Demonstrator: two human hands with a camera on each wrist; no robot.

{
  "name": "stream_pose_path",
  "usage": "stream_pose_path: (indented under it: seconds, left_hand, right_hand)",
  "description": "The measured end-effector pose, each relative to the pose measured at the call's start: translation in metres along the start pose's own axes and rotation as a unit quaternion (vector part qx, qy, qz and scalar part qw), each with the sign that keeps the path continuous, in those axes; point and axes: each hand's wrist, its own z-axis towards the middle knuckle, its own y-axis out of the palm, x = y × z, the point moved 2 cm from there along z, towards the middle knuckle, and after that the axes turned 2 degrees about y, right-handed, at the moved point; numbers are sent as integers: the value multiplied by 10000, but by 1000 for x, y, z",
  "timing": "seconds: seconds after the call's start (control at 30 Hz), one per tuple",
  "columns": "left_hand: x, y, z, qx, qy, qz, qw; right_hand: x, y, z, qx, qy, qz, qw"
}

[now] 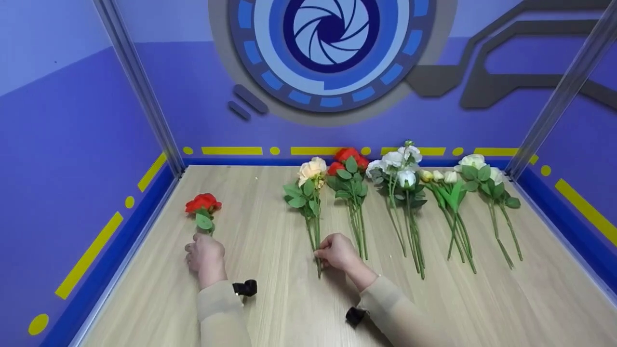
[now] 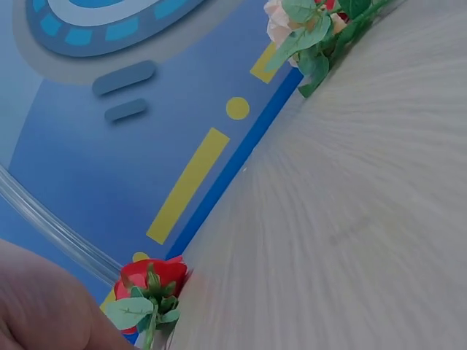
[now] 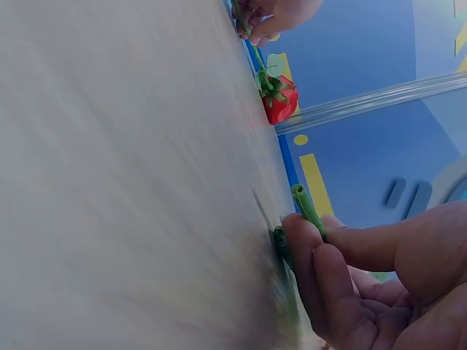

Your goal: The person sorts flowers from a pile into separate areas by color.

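Note:
At the left of the table, a single red rose (image 1: 203, 203) points away from me, its stem held in the fingers of my left hand (image 1: 207, 255). The right wrist view shows that stem running between the left fingers, with the red bloom (image 3: 282, 102) beyond them. Near the middle, my right hand (image 1: 340, 252) pinches a green stem (image 3: 309, 208) of the peach roses (image 1: 312, 171) close to its cut end. Another stem end (image 3: 282, 244) lies just beneath the right fingers. The peach blooms and leaves rest on the table.
Right of the peach roses lie red roses (image 1: 348, 161), white flowers (image 1: 394, 161), pale tulips (image 1: 448, 177) and cream roses (image 1: 475, 163) in a row. Their stems point toward me on the wooden table (image 1: 260, 231). Blue-purple walls (image 1: 82, 159) enclose the back and sides.

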Motion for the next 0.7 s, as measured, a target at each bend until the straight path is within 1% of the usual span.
stream_pose_path:
  seconds: [0.07,0.13,0.27,0.4,0.5,0.6,0.7]
  left_hand:
    - [-1,0,-1,-63,115,-16,9999]
    - [-2,0,-1,-129,294,-92,9994]
    - [-3,-1,-4,-247,540,-250,9979]
    - [-1,-1,-3,-367,587,-285,9972]
    - [3,-1,-2,-398,641,-283,9967]
    - [9,-1,0,-417,724,-367,9958]
    - [17,0,-1,-496,732,-578,9944]
  right_hand:
    - [0,0,0,-45,21,49,10000]
    - [1,0,-1,-101,63,84,9999]
    - [3,2,-2,-254,140,151,9995]
    - [5,2,-3,-358,137,112,9992]
    - [5,2,-4,-379,138,32,9992]
    - [5,2,-4,-387,184,40,9991]
    - [5,2,-4,-402,237,115,9988]
